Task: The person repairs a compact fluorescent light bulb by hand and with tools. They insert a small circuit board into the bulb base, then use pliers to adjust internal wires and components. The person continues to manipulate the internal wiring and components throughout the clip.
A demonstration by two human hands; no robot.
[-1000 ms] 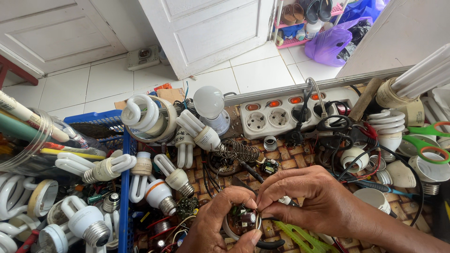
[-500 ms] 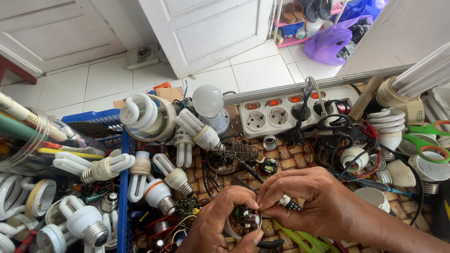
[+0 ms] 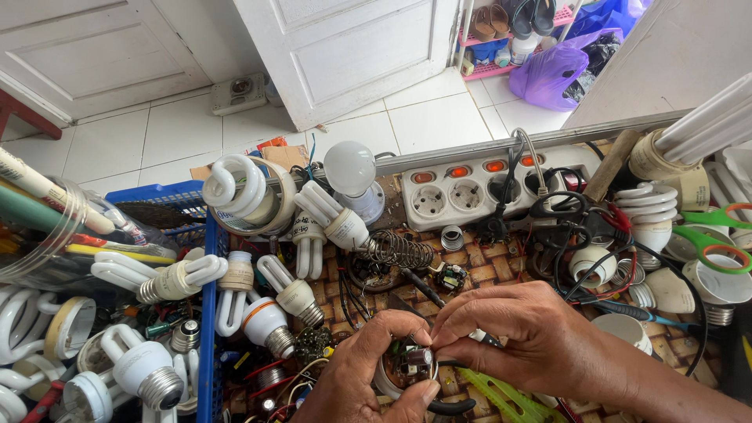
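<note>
Your left hand (image 3: 368, 384) cups a small round lamp base (image 3: 407, 366) with its circuit board exposed, fingers curled around its rim at the bottom centre of the bench; your right hand (image 3: 517, 337) pinches thumb and forefinger shut on a part at the board's top edge, too small to make out. Crowding you: spiral fluorescent bulbs (image 3: 298, 294) just to the left, a coiled soldering-iron stand (image 3: 395, 249) behind, a white power strip (image 3: 478, 184) with lit red switches, green-handled scissors (image 3: 717, 235) at right. A blue plastic crate (image 3: 207, 313) borders the woven mat (image 3: 486, 262); beyond, white floor tiles (image 3: 157, 133) and a white door (image 3: 352, 47)
</note>
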